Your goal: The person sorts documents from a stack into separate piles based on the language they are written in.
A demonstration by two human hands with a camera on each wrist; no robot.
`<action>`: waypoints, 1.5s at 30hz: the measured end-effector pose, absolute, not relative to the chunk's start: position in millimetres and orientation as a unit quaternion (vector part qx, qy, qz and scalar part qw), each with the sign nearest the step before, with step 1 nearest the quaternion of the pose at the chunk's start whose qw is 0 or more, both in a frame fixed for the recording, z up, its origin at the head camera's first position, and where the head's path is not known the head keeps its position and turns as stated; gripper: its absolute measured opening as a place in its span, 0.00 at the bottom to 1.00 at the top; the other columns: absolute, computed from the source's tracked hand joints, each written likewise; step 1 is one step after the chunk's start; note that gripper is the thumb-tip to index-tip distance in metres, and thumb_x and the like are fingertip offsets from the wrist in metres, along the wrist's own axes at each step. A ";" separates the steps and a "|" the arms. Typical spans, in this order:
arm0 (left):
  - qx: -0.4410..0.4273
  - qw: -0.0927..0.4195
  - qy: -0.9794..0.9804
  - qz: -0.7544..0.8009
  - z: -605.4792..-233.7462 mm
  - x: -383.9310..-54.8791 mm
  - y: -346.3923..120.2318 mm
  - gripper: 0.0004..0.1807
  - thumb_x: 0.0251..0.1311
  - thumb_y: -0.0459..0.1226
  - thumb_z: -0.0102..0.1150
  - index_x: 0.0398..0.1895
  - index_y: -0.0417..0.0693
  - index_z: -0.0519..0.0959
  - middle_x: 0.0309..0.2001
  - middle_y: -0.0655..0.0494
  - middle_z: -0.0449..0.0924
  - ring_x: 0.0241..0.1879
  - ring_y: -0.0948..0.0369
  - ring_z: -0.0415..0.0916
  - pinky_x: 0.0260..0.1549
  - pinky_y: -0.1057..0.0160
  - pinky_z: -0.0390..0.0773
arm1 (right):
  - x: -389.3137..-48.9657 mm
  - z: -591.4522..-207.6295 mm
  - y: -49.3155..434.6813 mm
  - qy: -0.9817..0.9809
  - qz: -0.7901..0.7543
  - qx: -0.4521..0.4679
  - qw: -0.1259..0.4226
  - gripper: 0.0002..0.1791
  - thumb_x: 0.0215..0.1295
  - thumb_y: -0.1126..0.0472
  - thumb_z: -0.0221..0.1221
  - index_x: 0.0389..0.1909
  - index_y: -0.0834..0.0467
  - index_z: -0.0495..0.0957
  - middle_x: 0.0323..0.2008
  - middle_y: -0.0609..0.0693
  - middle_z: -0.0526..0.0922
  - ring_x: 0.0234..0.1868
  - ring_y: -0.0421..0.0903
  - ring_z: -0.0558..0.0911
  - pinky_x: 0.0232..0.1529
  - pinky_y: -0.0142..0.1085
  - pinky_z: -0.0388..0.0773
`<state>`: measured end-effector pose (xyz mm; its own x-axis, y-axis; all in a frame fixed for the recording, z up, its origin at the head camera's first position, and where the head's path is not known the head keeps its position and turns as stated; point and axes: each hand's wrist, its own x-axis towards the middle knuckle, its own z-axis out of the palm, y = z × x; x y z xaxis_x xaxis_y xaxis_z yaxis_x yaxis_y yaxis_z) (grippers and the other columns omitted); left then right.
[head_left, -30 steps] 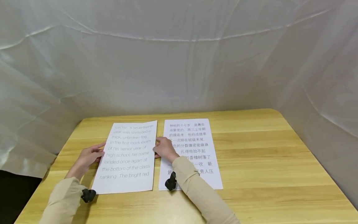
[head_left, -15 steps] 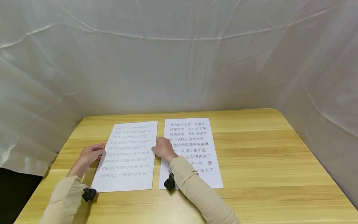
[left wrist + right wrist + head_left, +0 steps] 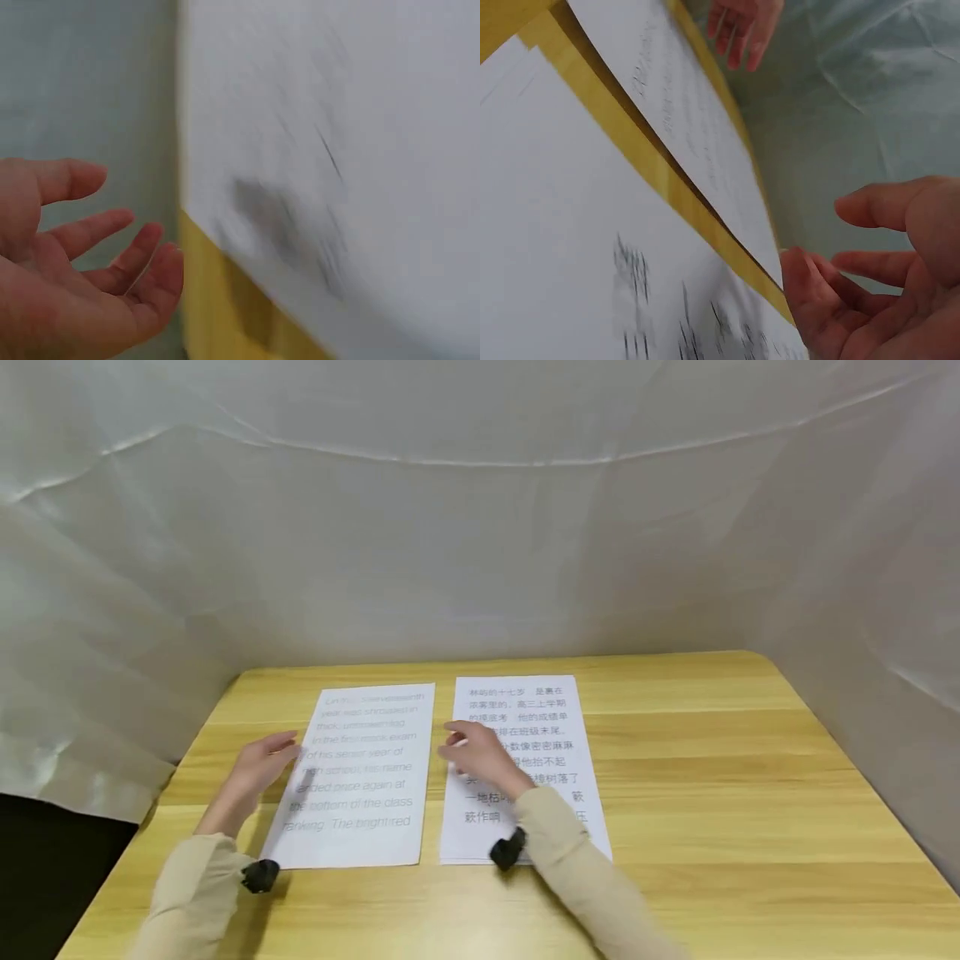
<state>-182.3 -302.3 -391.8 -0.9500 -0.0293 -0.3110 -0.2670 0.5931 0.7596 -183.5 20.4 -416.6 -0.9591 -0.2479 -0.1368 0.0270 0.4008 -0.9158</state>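
Observation:
Two stacks of printed paper lie side by side on the wooden table. On the left is the English-text paper [image 3: 367, 785], on the right the Chinese-text paper [image 3: 517, 693]. My left hand [image 3: 258, 767] hovers at the left edge of the English sheet, its fingers apart and loosely bent. In the left wrist view that left hand [image 3: 90, 262] holds nothing and casts a shadow on the paper. My right hand [image 3: 480, 753] is above the left part of the Chinese sheet, hiding some of its characters. Nothing is between the fingers of the right hand [image 3: 885, 277] in the right wrist view.
The wooden table [image 3: 712, 793] reaches well to the right of the papers. A pale fabric curtain [image 3: 480, 552] surrounds its back and sides. A narrow strip of wood separates the two papers. Dark cameras sit at both wrists.
Both hands have come off the English paper, which now lies flat. The right hand has moved right over the Chinese paper, and the left hand has lifted slightly. The head view has shifted a little.

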 end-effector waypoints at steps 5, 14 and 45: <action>-0.027 0.108 0.870 0.481 -376.5 -174.3 -247.0 0.30 0.71 0.37 0.47 0.72 0.34 0.55 0.68 0.32 0.59 0.64 0.40 0.61 0.62 0.44 0.61 | -180.2 -417.3 85.3 0.811 -0.573 -0.023 0.115 0.27 0.65 0.64 0.59 0.65 0.66 0.68 0.48 0.59 0.78 0.39 0.52 0.82 0.38 0.39 0.82; 0.035 0.126 0.840 0.527 -386.9 -172.2 -171.8 0.27 0.69 0.35 0.50 0.70 0.38 0.62 0.64 0.38 0.67 0.62 0.44 0.66 0.61 0.47 0.64 | -173.2 -416.7 170.5 0.848 -0.523 -0.010 0.082 0.28 0.68 0.62 0.55 0.65 0.71 0.65 0.46 0.63 0.77 0.41 0.54 0.81 0.40 0.41 0.81; 0.005 0.143 0.890 0.433 -426.1 -211.9 -97.3 0.26 0.65 0.37 0.54 0.66 0.40 0.69 0.58 0.42 0.73 0.48 0.53 0.72 0.46 0.58 0.76 | -186.8 -439.4 219.4 0.912 -0.401 -0.025 0.082 0.29 0.65 0.63 0.59 0.62 0.75 0.67 0.41 0.57 0.78 0.40 0.51 0.74 0.40 0.39 0.72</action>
<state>-211.9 -97.3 -426.1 -0.9592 0.1321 -0.2501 -0.1152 0.6253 0.7719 -186.8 219.4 -439.4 -0.9853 -0.1116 -0.1296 0.0199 0.6778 -0.7350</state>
